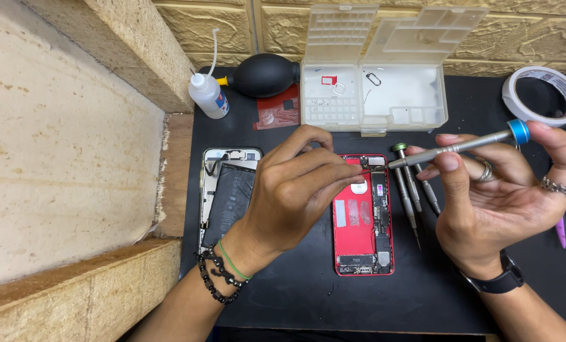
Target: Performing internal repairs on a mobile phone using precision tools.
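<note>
An opened red phone body (363, 235) lies on a black mat (308, 291), its circuit board along the right side. My left hand (295, 190) hovers over its upper left and pinches thin tweezers (365, 170) whose tip points at the phone's top. My right hand (504, 190) holds a grey screwdriver with a blue cap (460, 147), its tip near the tweezers' tip above the phone's top edge. To the left lies the detached screen assembly (227, 193), face down, with a dark panel on it.
Spare screwdrivers (413, 190) lie right of the phone. A white parts box (375, 95) stands open at the back, with a black air blower (264, 75), a small squeeze bottle (208, 95) and a tape roll (542, 95). Stone blocks (74, 145) wall the left side.
</note>
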